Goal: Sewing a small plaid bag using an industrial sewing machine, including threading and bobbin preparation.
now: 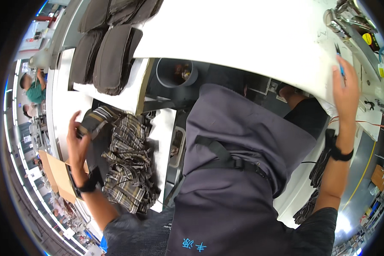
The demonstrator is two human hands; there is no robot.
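Observation:
My left hand (pixel 77 143) is at the left beside a row of plaid fabric pieces (pixel 126 183). Its thumb and fingers are apart around the near edge of one folded plaid piece (pixel 99 118); no firm grip on it shows. Over the right end of the white table, my right hand (pixel 346 91) has its thumb and fingers about a pair of blue-handled thread snips (pixel 341 66). Their dark, thin tips point away from me. Part of the handle is hidden by the fingers.
Stacks of dark cut fabric (pixel 115 55) lie at the table's left end. Below the white tabletop (pixel 243 34) stands a grey bin (pixel 175 83). Machine parts (pixel 350 21) crowd the far right corner. More dark plaid cloth (pixel 318 170) hangs by my right arm; a cardboard box (pixel 57 175) is left.

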